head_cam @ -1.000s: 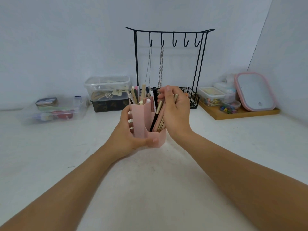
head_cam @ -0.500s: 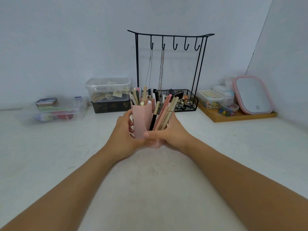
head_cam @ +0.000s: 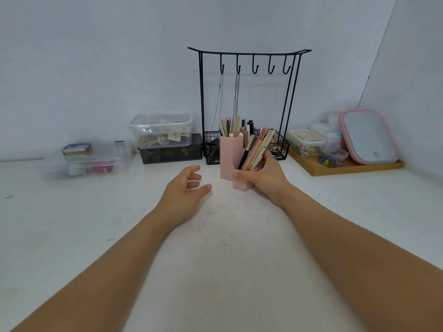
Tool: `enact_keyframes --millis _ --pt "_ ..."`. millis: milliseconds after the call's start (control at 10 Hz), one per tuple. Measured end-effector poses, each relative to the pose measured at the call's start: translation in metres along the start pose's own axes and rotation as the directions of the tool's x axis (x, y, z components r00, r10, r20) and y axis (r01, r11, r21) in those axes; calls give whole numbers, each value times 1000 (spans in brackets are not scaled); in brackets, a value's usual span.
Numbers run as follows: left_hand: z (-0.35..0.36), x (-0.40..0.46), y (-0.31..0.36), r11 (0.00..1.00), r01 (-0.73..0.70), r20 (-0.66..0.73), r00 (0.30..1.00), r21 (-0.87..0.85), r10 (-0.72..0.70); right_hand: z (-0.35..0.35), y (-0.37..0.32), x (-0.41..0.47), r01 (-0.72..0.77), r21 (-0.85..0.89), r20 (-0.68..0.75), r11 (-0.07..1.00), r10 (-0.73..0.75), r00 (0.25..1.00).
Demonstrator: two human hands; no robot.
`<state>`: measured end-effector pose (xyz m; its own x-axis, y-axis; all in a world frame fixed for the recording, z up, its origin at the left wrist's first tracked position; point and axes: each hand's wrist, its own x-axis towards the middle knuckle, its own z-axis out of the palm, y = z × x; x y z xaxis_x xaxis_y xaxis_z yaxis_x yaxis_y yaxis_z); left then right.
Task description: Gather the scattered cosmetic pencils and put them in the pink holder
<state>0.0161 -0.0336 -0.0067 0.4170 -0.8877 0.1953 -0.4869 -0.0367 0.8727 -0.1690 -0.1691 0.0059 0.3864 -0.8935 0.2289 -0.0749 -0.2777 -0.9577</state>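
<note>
The pink holder (head_cam: 229, 155) stands on the white table in front of the black hook stand. Its tall and low compartments are packed with several cosmetic pencils (head_cam: 255, 149), some leaning right out of the low front compartment. My right hand (head_cam: 268, 178) wraps around the holder's low compartment from the right, thumb across its front. My left hand (head_cam: 185, 188) hovers just left of the holder with fingers apart and nothing in it, clear of the pink wall. No loose pencils show on the table.
A black hook stand (head_cam: 248, 58) with two chains and a wire basket stands right behind the holder. Clear plastic boxes (head_cam: 160, 130) sit at the back left. A wooden tray (head_cam: 347, 167) with small containers and a pink-framed mirror (head_cam: 369, 136) is at the back right.
My left hand has let go of the holder and drawn back to the left, fingers apart. My right hand moved from the pencil tops down onto the holder, which now sits farther back and right.
</note>
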Motion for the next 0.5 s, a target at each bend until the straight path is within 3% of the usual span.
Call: enact_keyframes --millis 100,200,300,400,500 --pt "2 3 3 997 59 0 998 42 -59 -3 1 12 -44 24 11 999 44 999" --pt "-5 17 10 980 189 31 982 -65 -187 -3 4 20 -61 67 16 996 60 998" --pt "-10 32 13 966 225 42 974 -126 -222 -2 7 24 -59 52 1 997 59 998" --pt "-4 37 10 958 183 -23 981 -220 -193 1 5 26 -55 44 0 998 55 999" --pt "-4 38 10 959 68 -169 979 -274 -118 2 -8 27 -6 76 -118 997 15 993"
